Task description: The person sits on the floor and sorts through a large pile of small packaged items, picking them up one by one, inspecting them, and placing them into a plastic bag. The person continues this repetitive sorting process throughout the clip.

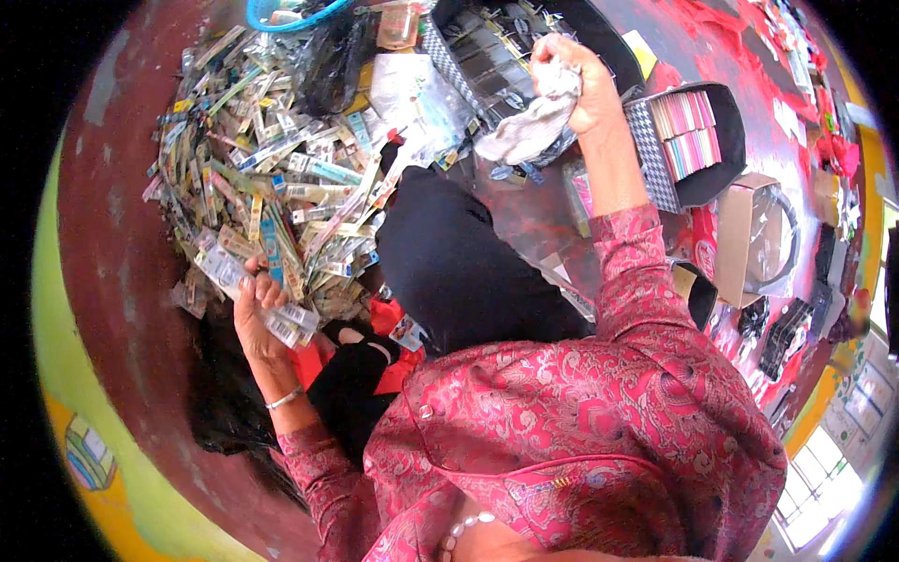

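At the left, my left hand [259, 304] is closed round a few slim clear packets [221, 266] with pale barcode labels. It is beside a wide heap of similar long narrow packets [309, 192]. Farther off and to the right, my right hand [582, 89] grips a crumpled whitish-grey cloth [534, 126], whose loose end hangs toward the left. The cloth is over the near side of a black box [609, 56] with a houndstooth-patterned side, and dark slim items fill that box. My fingertips are partly hidden by the cloth.
A second houndstooth box [653, 155] holds stacked pink and white packs. Right of it stands an open cardboard box [744, 239]. A blue basket [298, 21] and black plastic bag [332, 66] lie beyond the heap. My black-trousered knee [459, 262] is between my arms.
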`<state>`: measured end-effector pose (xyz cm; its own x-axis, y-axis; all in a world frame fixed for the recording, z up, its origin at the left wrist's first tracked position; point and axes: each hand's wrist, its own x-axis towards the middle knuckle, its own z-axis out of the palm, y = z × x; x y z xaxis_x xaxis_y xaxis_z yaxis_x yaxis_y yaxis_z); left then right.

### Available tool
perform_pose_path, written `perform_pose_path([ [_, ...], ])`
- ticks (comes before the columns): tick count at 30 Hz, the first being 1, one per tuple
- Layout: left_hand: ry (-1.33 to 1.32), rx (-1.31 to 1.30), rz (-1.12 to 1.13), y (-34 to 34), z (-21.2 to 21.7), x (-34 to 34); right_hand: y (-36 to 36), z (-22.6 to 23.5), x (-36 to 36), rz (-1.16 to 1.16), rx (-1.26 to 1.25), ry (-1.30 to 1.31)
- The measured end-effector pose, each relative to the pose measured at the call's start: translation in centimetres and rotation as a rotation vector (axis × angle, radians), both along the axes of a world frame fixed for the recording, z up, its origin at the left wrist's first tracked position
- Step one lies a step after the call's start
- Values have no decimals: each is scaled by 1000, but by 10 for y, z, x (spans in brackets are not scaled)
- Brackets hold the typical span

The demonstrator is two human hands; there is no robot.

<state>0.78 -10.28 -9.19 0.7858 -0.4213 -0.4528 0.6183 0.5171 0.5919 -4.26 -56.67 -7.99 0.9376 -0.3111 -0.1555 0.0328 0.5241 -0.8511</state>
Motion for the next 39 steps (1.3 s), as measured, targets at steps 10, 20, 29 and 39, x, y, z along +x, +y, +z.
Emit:
perform_pose_path([
  [10,14,350,-155,-35,-17,-6,-11,-144,-23,-187,-358,574],
  [20,-97,679,-795,-147,-31,49,-21,-173,-29,100,-1287,889],
  [29,58,608,-873,-189,-81,68,63,-123,34,210,-817,360],
  [39,231,0,-895,-182,-87,84,138,-138,82,768,682,21],
])
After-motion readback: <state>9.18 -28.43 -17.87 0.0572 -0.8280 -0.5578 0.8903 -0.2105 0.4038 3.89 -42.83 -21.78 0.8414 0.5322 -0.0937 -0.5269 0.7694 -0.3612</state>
